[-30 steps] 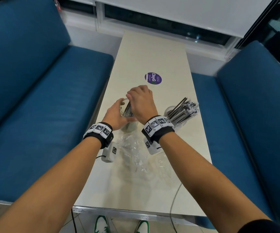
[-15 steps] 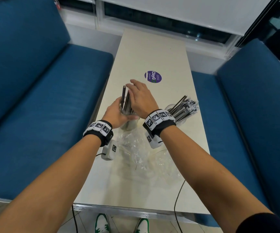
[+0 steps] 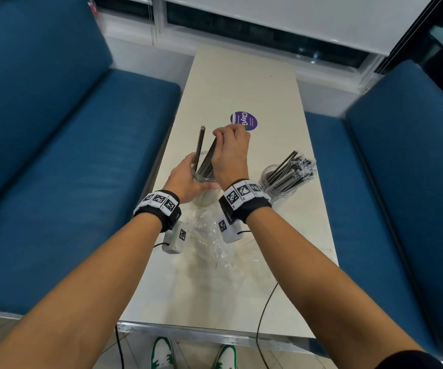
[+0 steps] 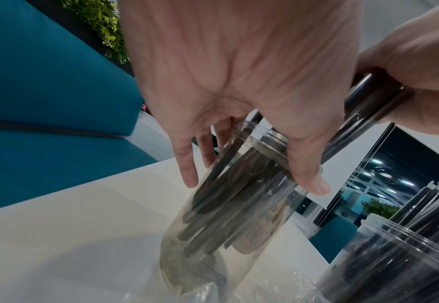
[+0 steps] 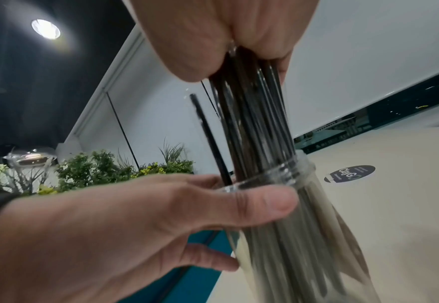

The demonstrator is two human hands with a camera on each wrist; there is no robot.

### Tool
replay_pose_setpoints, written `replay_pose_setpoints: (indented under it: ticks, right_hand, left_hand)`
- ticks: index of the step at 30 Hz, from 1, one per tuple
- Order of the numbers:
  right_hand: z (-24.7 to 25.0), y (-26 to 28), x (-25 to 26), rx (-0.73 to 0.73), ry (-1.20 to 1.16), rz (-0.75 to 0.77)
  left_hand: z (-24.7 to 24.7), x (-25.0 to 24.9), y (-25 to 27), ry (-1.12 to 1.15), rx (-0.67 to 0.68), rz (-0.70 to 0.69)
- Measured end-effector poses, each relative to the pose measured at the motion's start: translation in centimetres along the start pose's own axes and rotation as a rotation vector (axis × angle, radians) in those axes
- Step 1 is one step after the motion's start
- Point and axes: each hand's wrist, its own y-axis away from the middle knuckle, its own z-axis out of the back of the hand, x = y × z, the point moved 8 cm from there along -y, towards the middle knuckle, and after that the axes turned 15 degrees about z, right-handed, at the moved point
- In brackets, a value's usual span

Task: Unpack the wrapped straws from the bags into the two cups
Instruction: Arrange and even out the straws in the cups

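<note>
A narrow cream laminate table [image 3: 244, 83] with a smooth matte top stands between two blue fabric benches [image 3: 55, 155]. Near the table's middle stands a clear cylindrical plastic cup [image 4: 229, 215] with a threaded rim, tilted slightly. The left hand [image 3: 185, 179] wraps around its upper wall, thumb across the near side, fingers curled behind. The right hand [image 3: 232, 153] pinches a bundle of thin dark wrapped straws [image 5: 254, 127] at their upper ends; their lower ends sit inside the cup. One straw [image 3: 198, 146] leans apart against the rim. To the right, well apart, a second clear cup [image 3: 276, 182] holds a fanned sheaf of straws. Crinkled transparent bags [image 3: 209, 233] lie just in front of the cups. A round purple sticker [image 3: 243, 120] lies flat beyond the hands.
</note>
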Motion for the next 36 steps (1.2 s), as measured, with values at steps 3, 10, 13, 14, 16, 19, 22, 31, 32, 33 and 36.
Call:
replay_pose_setpoints:
  ticks: [3, 10, 13, 14, 16, 19, 22, 31, 32, 33, 36]
  right_hand:
    - [-1.2, 1.2, 0.7, 0.092, 0.082, 0.029]
    - [-1.3, 1.1, 1.6, 0.358, 0.13, 0.055]
    - [-0.8, 0.1, 1.4, 0.408, 0.055, -0.002]
    - [-0.7, -0.2, 1.4, 0.408, 0.048, -0.008]
    - [-0.7, -1.0, 1.6, 0.421, 0.095, 0.036]
    - [-1.6, -1.7, 2.0, 0.537, 0.197, 0.132]
    - [-2.3, -2.0, 2.4, 0.634, 0.279, 0.19]
    - [-1.1, -1.6, 2.2, 0.5, 0.094, 0.136]
    - [-1.1, -1.6, 2.2, 0.489, 0.08, 0.147]
    - [-1.0, -1.6, 2.3, 0.484, 0.074, 0.163]
    - [-0.9, -1.8, 2.5, 0.457, 0.104, 0.194]
  left_hand:
    - [0.0, 0.0, -0.1, -0.032, -0.011, -0.005]
    - [0.0, 0.1, -0.3, 0.005, 0.003, 0.003]
    - [-0.1, 0.2, -0.1, 0.029, 0.026, -0.008]
    - [-0.1, 0.1, -0.1, 0.033, 0.028, -0.013]
    - [0.0, 0.1, -0.1, 0.027, 0.029, -0.022]
    - [0.0, 0.1, -0.1, 0.015, 0.026, -0.016]
    - [0.0, 0.2, -0.1, 0.03, 0.039, -0.002]
    - [-0.1, 0.2, 0.0, 0.06, 0.045, -0.024]
    - [-0.1, 0.2, 0.0, 0.059, 0.043, -0.025]
    - [0.0, 0.2, 0.0, 0.056, 0.041, -0.026]
    - [-0.2, 0.3, -0.2, 0.048, 0.044, -0.012]
